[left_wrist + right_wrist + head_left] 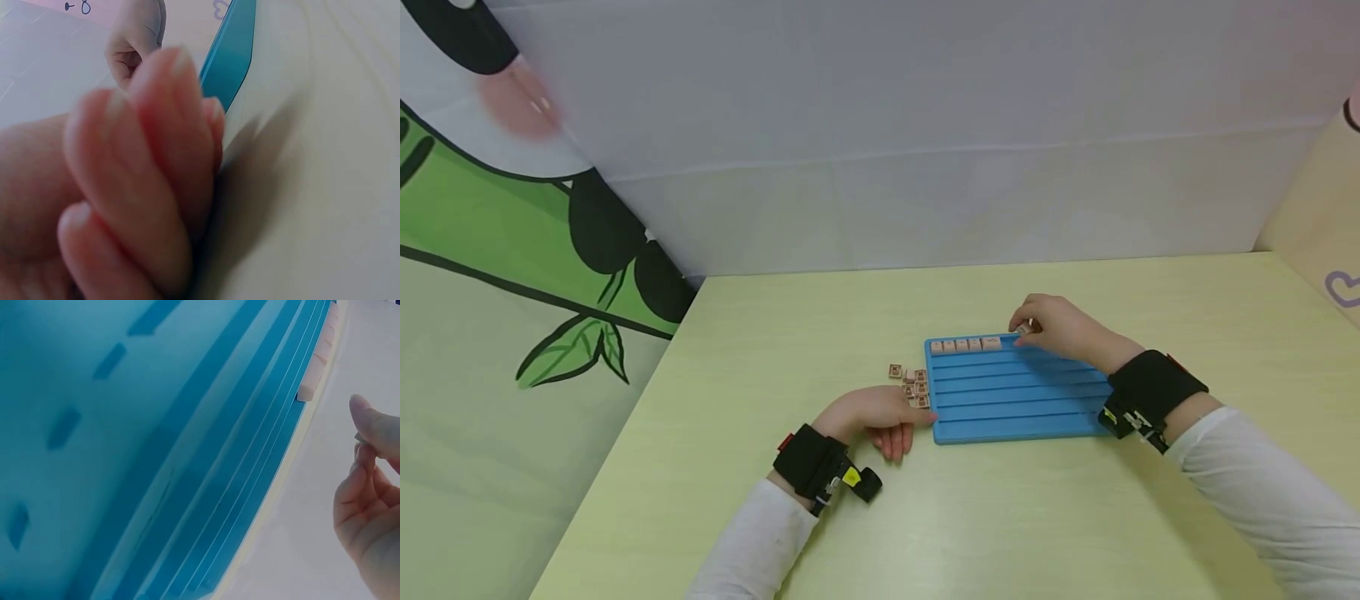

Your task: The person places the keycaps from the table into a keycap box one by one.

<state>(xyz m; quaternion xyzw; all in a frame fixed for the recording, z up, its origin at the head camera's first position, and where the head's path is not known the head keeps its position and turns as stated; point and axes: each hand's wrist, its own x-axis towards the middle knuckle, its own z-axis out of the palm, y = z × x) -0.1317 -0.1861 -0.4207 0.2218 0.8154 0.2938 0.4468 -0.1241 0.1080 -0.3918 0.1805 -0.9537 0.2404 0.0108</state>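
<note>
A blue ridged tile rack [1011, 407] lies flat on the table, its right end partly covered by the right forearm. Along its top groove stands a row of small pale tiles [967, 345], starting from the left end. Over that groove, right of the row, my right hand [1063, 327] pinches one small tile [1024, 328] between thumb and fingers. My left hand [880, 412] rests beside the rack's lower left corner, a fingertip touching its edge and the other fingers loosely bent. Just above the left hand sit several loose tiles [921, 388] against the rack's left side.
The pale yellow table [1000, 517] ends at a white cloth backdrop [925, 208] behind the rack. A printed green panel [497, 333] stands at the left. Each wrist wears a black strap with a camera, and the right one [1153, 387] hangs over the rack's right end.
</note>
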